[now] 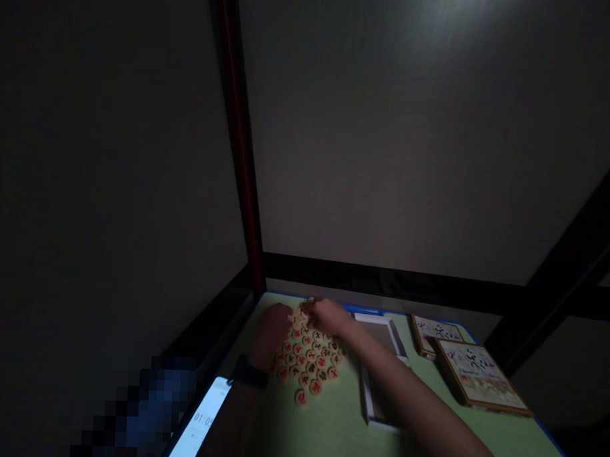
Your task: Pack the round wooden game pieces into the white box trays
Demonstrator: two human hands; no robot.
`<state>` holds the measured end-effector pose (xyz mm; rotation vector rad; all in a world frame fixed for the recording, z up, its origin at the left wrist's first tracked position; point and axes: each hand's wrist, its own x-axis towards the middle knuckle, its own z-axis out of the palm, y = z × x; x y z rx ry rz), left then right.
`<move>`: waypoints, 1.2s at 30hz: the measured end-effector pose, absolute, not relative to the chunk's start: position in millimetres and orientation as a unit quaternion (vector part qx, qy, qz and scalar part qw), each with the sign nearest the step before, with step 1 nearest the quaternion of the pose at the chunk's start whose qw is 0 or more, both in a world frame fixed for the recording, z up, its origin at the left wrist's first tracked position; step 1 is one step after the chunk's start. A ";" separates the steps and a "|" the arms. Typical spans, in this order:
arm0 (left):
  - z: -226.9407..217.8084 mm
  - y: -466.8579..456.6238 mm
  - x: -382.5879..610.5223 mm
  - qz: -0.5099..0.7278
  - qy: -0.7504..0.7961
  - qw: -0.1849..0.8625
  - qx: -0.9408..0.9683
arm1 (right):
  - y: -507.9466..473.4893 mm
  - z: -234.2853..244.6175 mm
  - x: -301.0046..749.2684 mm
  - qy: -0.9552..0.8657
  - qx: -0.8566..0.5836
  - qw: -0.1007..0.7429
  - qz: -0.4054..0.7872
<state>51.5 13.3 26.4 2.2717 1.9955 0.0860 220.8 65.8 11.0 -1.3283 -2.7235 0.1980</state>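
Several round wooden game pieces (pixel 308 358) with red and black characters lie heaped on a green mat (pixel 328 429) at the far left. My left hand (pixel 273 327) rests against the left side of the heap, in shadow, with a dark band on its wrist. My right hand (pixel 328 316) reaches across to the far edge of the heap, fingers curled over the pieces there. The room is dim, and I cannot make out whether either hand holds a piece.
A white-rimmed tray (pixel 381 338) lies under my right forearm. Two framed boards (pixel 480 374) with printed characters sit at the right. A lit phone screen (pixel 201 421) shows at the lower left. Dark frame bars and grey walls close in the table.
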 end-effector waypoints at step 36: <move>-10.2 34.1 -16.0 0.139 0.674 0.194 0.699 | 64.4 -11.6 152.8 -0.860 -0.381 0.203 0.274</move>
